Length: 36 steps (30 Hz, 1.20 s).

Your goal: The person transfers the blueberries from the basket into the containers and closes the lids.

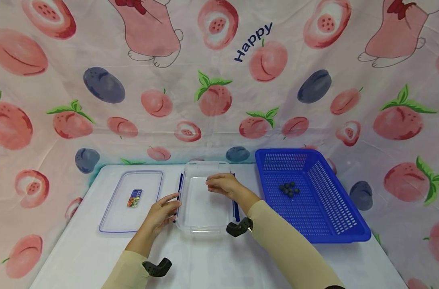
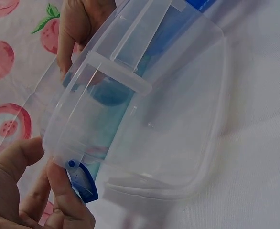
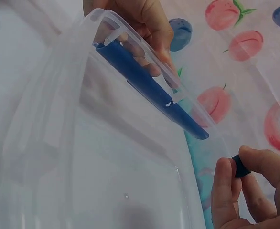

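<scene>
A clear plastic food container (image 1: pixel 205 229) with blue side latches stands uncovered at the middle of the table. At its left side my left hand (image 1: pixel 161 212) grips the rim, thumb and fingers close by a blue latch (image 2: pixel 84 182). Over the container's right half, my right hand (image 1: pixel 224 185) pinches a dark blueberry (image 3: pixel 241 167) between thumb and fingertips. Several more blueberries (image 1: pixel 289 189) lie in a blue slotted basket (image 1: pixel 362 236) on the right.
Left of the container, its clear lid (image 1: pixel 114 212) with a blue-lined edge lies flat, bearing a small colourful label (image 1: pixel 134 198). A fruit-print cloth (image 1: pixel 212 136) hangs behind the white table (image 1: pixel 205 265).
</scene>
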Tool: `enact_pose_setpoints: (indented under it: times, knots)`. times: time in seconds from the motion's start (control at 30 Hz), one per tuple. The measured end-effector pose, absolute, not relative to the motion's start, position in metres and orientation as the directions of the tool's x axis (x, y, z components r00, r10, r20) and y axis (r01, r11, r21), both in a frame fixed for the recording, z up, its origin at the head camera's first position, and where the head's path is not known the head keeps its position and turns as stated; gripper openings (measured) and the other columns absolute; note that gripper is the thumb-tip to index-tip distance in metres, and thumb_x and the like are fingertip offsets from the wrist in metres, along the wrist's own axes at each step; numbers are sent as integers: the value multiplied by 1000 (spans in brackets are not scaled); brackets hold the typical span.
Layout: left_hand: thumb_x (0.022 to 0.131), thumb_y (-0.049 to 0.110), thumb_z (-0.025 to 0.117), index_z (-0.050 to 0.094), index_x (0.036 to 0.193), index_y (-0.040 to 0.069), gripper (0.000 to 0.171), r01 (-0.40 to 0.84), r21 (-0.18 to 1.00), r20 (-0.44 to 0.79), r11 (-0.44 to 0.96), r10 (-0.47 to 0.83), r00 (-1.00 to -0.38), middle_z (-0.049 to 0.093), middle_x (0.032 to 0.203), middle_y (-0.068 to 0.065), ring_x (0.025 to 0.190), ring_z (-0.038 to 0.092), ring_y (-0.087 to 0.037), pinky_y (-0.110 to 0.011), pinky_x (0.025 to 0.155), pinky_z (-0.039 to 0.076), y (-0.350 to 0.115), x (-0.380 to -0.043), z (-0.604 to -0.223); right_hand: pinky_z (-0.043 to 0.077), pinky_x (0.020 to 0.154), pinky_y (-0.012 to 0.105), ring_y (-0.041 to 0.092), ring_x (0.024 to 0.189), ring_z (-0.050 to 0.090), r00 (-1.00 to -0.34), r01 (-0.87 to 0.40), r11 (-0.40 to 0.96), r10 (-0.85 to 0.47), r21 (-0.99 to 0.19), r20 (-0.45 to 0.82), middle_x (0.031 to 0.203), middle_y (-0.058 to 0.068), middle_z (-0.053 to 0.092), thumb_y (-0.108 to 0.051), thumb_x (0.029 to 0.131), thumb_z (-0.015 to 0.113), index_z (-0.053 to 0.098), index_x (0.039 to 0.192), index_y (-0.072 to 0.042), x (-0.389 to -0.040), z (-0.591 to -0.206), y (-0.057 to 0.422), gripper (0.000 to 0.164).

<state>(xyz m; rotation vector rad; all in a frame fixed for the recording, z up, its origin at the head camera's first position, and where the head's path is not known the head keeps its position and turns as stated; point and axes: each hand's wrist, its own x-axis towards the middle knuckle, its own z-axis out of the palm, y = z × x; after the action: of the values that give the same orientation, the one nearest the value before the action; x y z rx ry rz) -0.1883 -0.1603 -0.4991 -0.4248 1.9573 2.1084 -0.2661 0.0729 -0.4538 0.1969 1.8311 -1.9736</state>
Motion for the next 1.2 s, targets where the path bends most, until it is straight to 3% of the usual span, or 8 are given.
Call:
enact_pose_setpoints:
  times: [0.17, 0.33, 0.5, 1.2]
  knots:
    - [91, 16, 71, 51, 142, 6, 55, -356, 931, -359, -84, -30, -933, 64, 85, 8, 73, 55, -7, -19, 59, 53, -160, -187, -497, 59, 80, 27, 17, 84, 70, -894, 411, -50, -218, -910, -392, 104, 15, 69, 3, 90, 66, 60, 125, 12, -267, -455, 69, 37]
    - [91, 15, 70, 52, 141, 5, 54, -354, 932, -357, -76, -39, -933, 64, 85, 7, 73, 56, -7, -19, 59, 52, -160, -188, -497, 59, 76, 27, 14, 72, 68, -885, 436, -102, -230, -894, -405, 93, 13, 70, 1, 92, 64, 62, 119, 13, -267, -457, 63, 30]
    - [91, 13, 69, 55, 139, 6, 50, -356, 931, -360, -87, -44, -932, 63, 85, 6, 73, 55, -8, -19, 60, 52, -158, -189, -499, 59, 75, 26, 14, 70, 68, -875, 455, -99, -232, -885, -424, 82, 7, 67, -1, 92, 64, 64, 112, 11, -267, -461, 58, 23]
    - [92, 14, 68, 53, 141, 7, 51, -353, 931, -359, -96, -52, -932, 61, 86, 6, 75, 55, -8, -20, 61, 52, -159, -188, -501, 59, 75, 27, 14, 69, 67, -825, 552, -32, -167, -833, -540, 80, 10, 66, 3, 88, 66, 64, 111, 12, -264, -495, 41, 25]
